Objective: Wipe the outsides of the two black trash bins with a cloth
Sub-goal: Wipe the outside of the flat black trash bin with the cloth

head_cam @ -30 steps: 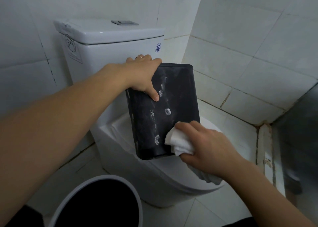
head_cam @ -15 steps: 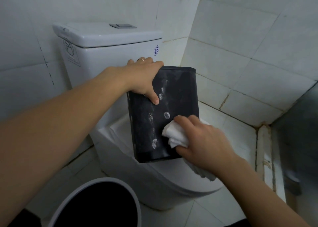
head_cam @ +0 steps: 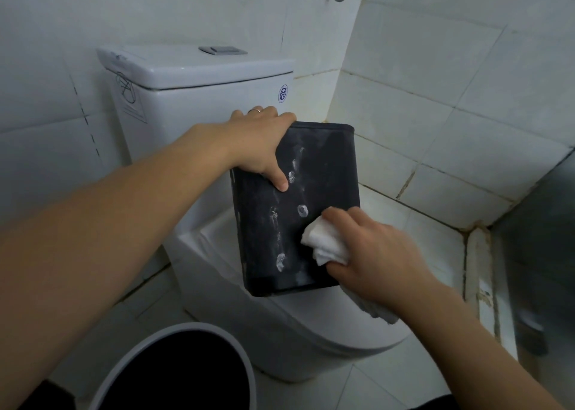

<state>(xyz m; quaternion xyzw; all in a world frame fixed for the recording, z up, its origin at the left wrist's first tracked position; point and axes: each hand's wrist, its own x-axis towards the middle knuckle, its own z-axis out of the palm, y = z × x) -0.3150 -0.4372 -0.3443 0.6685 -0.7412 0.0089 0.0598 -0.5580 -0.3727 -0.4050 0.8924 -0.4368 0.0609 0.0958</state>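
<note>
Now the right hand (head_cam: pixel 378 254) has slid its cloth (head_cam: pixel 325 243) higher up the bin (head_cam: pixel 326 167).

Light was dim, flat and cool, no hard shadows anywhere. Only soft shade sat under my left forearm (head_cam: pixel 130 223) and below the toilet bowl (head_cam: pixel 311 341). Faint sheen showed on the cistern lid (head_cam: pixel 193 67), above the black bin (head_cam: pixel 320 173); no real glare. The bin's white smudges read sharp. My right hand (head_cam: pixel 373 254) and the cloth (head_cam: pixel 323 245), at the bin's lower right, were slightly motion-blurred. Wide-angle bend: the wall corner above the bin bowed. Far right of the bin, the frame went dark and soft.
</note>
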